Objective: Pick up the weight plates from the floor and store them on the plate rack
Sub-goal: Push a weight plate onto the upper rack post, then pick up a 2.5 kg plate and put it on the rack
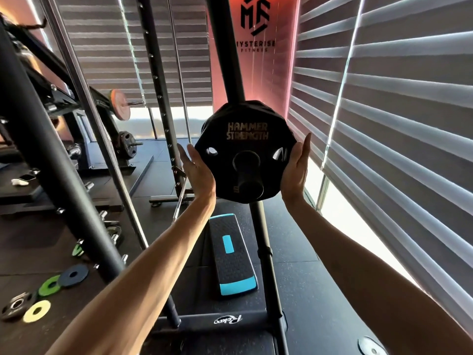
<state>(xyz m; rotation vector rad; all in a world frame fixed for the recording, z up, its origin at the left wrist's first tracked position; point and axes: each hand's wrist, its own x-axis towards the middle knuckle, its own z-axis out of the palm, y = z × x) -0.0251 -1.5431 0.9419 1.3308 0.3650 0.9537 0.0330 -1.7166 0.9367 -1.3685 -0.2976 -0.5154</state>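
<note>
As it sat on the rack peg (249, 176), the weight plate (245, 135) was flanked.
Left hand (201, 172) and right hand (294, 170) pressed its edges, fingers straight.

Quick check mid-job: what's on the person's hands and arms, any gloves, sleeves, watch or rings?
Nothing worn shows. The left hand and right hand are ungloved, with no rings visible. The left forearm and right forearm are bare down to the frame edge: no sleeves, watch, wristband or wraps. The upper arms are out of view.
</note>
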